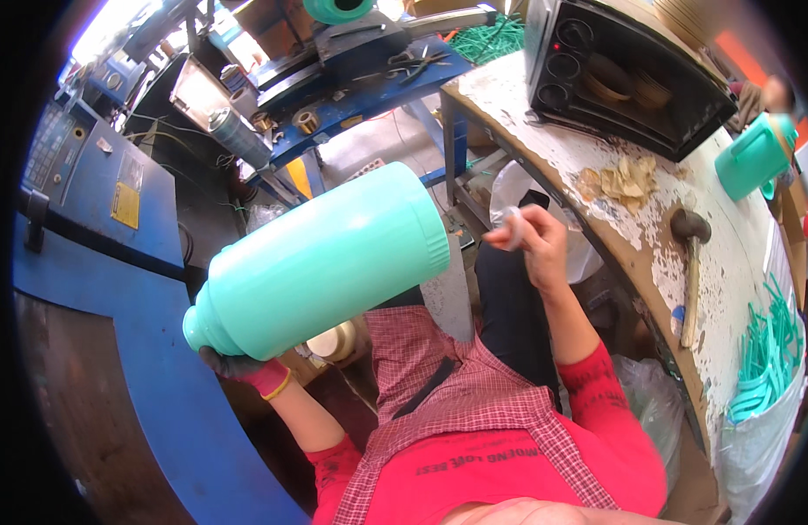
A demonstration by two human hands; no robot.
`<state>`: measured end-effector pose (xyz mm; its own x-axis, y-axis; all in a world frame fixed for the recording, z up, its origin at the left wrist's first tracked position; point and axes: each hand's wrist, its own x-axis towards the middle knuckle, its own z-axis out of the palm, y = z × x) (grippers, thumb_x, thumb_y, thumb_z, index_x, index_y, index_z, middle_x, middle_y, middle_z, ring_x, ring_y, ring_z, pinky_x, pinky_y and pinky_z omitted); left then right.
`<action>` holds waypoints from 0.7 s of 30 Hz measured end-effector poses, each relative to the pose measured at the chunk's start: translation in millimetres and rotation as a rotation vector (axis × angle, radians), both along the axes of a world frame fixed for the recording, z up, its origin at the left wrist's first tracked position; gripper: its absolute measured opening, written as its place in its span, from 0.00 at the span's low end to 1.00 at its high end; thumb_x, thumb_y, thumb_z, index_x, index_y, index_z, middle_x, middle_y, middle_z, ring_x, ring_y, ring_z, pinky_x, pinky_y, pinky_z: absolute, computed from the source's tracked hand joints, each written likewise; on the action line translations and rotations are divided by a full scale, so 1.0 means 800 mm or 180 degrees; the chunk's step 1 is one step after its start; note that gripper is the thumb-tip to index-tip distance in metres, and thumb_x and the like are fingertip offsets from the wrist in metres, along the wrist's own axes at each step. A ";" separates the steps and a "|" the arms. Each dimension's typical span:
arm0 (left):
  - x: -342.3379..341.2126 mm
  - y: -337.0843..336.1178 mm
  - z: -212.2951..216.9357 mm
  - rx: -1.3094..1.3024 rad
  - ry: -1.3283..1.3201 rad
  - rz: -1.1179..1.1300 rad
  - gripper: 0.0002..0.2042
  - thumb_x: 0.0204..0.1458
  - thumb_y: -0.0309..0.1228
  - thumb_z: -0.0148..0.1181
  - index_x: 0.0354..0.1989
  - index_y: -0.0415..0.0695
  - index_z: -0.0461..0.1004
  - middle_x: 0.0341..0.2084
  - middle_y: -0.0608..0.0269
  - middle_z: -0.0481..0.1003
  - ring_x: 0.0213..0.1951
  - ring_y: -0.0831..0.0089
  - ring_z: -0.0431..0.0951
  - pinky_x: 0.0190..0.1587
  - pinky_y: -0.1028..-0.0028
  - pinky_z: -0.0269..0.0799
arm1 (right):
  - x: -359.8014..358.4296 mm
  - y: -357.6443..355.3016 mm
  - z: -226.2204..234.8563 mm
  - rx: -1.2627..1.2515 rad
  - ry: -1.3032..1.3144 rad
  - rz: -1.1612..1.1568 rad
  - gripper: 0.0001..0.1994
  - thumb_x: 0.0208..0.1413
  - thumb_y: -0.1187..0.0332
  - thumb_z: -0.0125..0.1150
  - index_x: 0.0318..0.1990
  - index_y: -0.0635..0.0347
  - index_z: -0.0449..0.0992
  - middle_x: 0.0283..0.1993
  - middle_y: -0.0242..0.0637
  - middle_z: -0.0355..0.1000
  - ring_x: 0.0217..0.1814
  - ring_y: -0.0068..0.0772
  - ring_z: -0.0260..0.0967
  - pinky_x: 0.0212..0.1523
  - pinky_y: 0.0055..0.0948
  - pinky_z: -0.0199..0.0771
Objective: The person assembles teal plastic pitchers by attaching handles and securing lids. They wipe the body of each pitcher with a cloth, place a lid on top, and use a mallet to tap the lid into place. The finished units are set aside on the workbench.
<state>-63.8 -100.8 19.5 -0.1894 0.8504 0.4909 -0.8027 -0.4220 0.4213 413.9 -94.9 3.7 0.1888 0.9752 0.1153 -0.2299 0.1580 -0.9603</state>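
Note:
A large mint-green thermos flask shell (pixel 325 262) lies tilted in the air before me, its narrow stepped neck at the lower left and its wide ridged end at the upper right. My left hand (pixel 231 363), in a dark-palmed, red-cuffed glove, is closed around the neck from below; the shell hides part of its fingers. Bare and apart from the shell, my right hand (pixel 541 245) is raised to the right of its wide end with the fingers curled in. A small whitish band (pixel 512 227) shows at those fingertips; whether it is held or worn is unclear.
A blue machine (pixel 115 201) stands close on the left. On the right, a worn bench (pixel 553 149) carries a black oven (pixel 632 79), a mallet (pixel 689 271) and a green jug (pixel 754 157). A sack of green strips (pixel 763 455) stands beside it. Tools lie on a blue table (pixel 360 96) ahead.

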 end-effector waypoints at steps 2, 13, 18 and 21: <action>0.012 -0.010 0.002 -0.0059 0.0016 0.0156 0.29 0.58 0.44 0.55 0.65 0.41 0.63 0.63 0.51 0.66 0.64 0.54 0.66 0.64 0.47 0.63 | -0.034 0.004 0.036 0.0122 0.0536 0.0736 0.15 0.62 0.62 0.58 0.45 0.68 0.74 0.51 0.52 0.75 0.48 0.37 0.77 0.51 0.31 0.76; 0.029 -0.025 0.015 0.0009 0.0009 -0.0049 0.29 0.59 0.42 0.53 0.66 0.40 0.61 0.64 0.50 0.65 0.65 0.55 0.66 0.66 0.49 0.62 | -0.086 -0.007 0.062 -0.0380 0.0684 0.1307 0.18 0.54 0.64 0.70 0.46 0.69 0.78 0.37 0.34 0.78 0.38 0.20 0.73 0.41 0.22 0.74; 0.001 -0.013 -0.013 0.0010 -0.0120 -0.0327 0.30 0.59 0.42 0.54 0.68 0.41 0.58 0.65 0.49 0.64 0.65 0.53 0.64 0.66 0.48 0.61 | -0.067 -0.009 0.038 -0.0529 0.1060 0.1888 0.19 0.61 0.65 0.60 0.54 0.71 0.73 0.48 0.40 0.77 0.46 0.27 0.74 0.49 0.26 0.74; -0.010 -0.022 0.001 0.0209 -0.0099 -0.0538 0.30 0.59 0.42 0.54 0.67 0.41 0.59 0.65 0.48 0.64 0.65 0.52 0.65 0.65 0.48 0.61 | -0.054 0.003 0.030 -0.0241 0.1786 0.1621 0.23 0.64 0.65 0.54 0.61 0.72 0.66 0.58 0.50 0.72 0.58 0.41 0.73 0.60 0.37 0.72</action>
<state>-71.6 -118.4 20.1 -0.0625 0.8377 0.5425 -0.8767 -0.3059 0.3712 370.9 -92.8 27.6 -0.2763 0.9590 0.0640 -0.7137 -0.1601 -0.6819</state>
